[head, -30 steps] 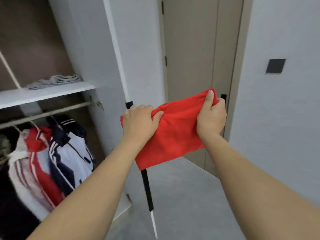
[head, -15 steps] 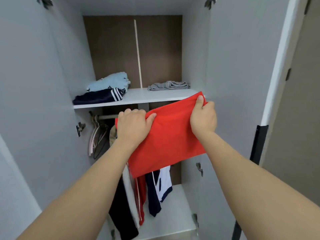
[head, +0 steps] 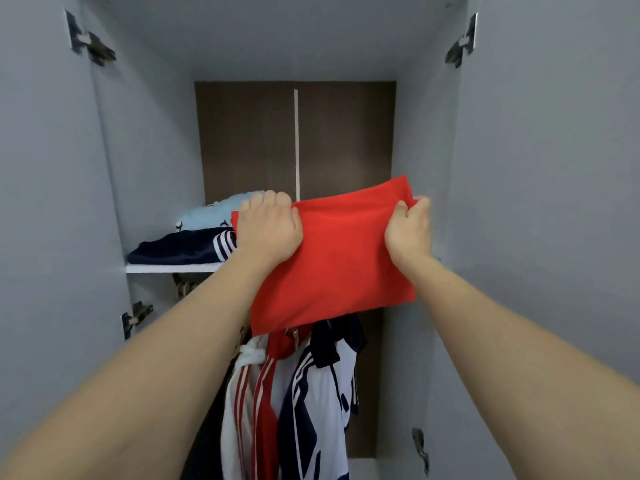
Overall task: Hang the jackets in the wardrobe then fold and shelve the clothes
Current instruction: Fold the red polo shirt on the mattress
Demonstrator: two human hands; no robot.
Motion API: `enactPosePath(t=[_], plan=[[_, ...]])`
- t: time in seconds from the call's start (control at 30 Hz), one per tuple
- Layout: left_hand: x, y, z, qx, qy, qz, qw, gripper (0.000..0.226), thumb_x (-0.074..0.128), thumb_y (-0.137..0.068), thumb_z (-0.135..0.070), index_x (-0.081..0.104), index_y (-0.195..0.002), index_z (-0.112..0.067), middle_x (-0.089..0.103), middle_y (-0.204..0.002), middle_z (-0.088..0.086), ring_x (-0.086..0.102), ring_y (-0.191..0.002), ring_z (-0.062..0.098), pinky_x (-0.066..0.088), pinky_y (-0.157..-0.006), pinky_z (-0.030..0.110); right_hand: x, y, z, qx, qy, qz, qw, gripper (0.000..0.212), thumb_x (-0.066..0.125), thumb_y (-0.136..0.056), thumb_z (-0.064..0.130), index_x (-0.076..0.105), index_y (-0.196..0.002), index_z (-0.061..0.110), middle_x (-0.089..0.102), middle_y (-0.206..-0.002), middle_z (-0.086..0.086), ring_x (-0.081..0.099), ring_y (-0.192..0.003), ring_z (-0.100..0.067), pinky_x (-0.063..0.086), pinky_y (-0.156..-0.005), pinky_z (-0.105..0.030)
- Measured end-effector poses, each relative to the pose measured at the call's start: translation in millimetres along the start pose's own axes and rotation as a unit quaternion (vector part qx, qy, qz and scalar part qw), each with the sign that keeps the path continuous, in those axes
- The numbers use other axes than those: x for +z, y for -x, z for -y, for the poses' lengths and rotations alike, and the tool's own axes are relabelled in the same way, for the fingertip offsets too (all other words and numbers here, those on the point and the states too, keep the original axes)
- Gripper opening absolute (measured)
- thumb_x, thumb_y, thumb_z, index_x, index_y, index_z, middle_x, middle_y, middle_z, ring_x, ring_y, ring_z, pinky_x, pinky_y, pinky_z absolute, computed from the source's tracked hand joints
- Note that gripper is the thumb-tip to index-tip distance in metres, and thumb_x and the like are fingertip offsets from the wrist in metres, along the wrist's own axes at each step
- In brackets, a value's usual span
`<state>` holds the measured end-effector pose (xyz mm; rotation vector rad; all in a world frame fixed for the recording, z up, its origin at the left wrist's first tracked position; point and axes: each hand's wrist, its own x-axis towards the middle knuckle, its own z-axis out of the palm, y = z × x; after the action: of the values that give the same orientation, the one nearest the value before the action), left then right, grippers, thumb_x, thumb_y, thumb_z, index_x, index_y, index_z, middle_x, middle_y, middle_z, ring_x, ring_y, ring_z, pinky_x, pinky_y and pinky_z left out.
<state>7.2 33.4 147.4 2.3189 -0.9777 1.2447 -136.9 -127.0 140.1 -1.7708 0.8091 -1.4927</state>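
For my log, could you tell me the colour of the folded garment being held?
Plain red garment, clearest in the head view.

Both bare forearms extend from the lower corners of the frame toward its centre. The left hand (head: 268,230) is knuckles-up, fingers curled over and closed in a grip on the left edge of a folded red garment (head: 341,258). The right hand (head: 408,226) pinches its upper right corner, thumb against fingers, wrist slightly raised.
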Motion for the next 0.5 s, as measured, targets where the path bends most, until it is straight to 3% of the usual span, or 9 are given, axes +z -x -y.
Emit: enactPosePath(t=[0.13,0.23,0.37,0.5], plan=[[14.5,-60.7,-18.0,0.010,-0.014,-0.048,0.999,0.032,0.039,-0.099,-0.032,0.057,-0.105,-0.007,0.059,-0.110,0.016,0.051,-0.102,0.036,0.032,-0.086,0.045,12.2,-50.6,3.4,-0.041,-0.012,-0.022,0.999,0.029,0.032,-0.105,0.025,0.037,-0.129,0.009,0.054,-0.133,-0.014,0.054,-0.116,-0.036,0.039,-0.091,-0.040],[35.1,-102.9,-29.3,0.017,-0.012,-0.050,0.999,0.034,0.039,-0.099,-0.033,0.058,-0.107,-0.006,0.059,-0.113,0.017,0.049,-0.105,0.037,0.032,-0.088,0.046,20.0,-85.7,2.3,-0.061,0.022,-0.048,0.997,0.030,0.031,-0.105,0.024,0.037,-0.131,0.010,0.054,-0.134,-0.013,0.055,-0.115,-0.038,0.040,-0.089,-0.042],[76.4,-149.8,-47.8,0.024,0.004,-0.004,1.000,0.040,0.035,-0.098,-0.033,0.058,-0.115,-0.005,0.057,-0.122,0.018,0.046,-0.113,0.038,0.031,-0.094,0.047,36.1,-129.1,-9.8,-0.062,0.077,-0.093,0.991,0.029,0.033,-0.105,0.025,0.039,-0.129,0.010,0.052,-0.135,-0.011,0.055,-0.115,-0.039,0.041,-0.085,-0.042],[128.9,-181.1,-61.9,0.037,0.012,0.095,0.995,0.045,0.030,-0.096,-0.032,0.057,-0.122,-0.008,0.056,-0.130,0.016,0.043,-0.120,0.036,0.028,-0.100,0.048,62.2,-165.0,-41.0,-0.037,0.164,-0.091,0.982,0.025,0.033,-0.105,0.023,0.040,-0.124,0.008,0.050,-0.133,-0.015,0.057,-0.113,-0.042,0.043,-0.085,-0.046]])
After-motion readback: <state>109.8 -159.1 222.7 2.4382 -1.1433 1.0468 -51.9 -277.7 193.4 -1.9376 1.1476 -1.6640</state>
